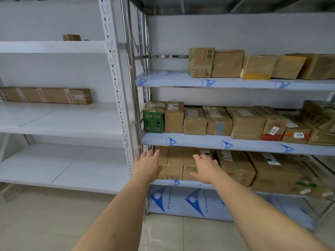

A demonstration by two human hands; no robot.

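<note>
We are standing in front of a steel rack (pixel 134 98) whose film-covered shelves are carrying rows of cardboard parcels, and we are aiming at its lower shelf (pixel 163 182), the one under the green carton (pixel 153 120). The box (pixel 172 165) we are going for is sitting at the far left end of that shelf, pressed against a second box (pixel 188 160) on its right.

We are holding both arms out toward it. The left hand (pixel 147 164) is hovering at the box's left side, near the rack post; the right hand (pixel 206 167) is hanging in front of the second box. All fingers (pixel 155 154) are spread and straight, gripping nothing. Whether any fingertip is touching cardboard, we cannot tell.

We are judging this to be the approach, before any grasp. Next we are needing to settle on one box or both, press the palms against opposite sides, and slide the load forward under the shelf above.
</note>
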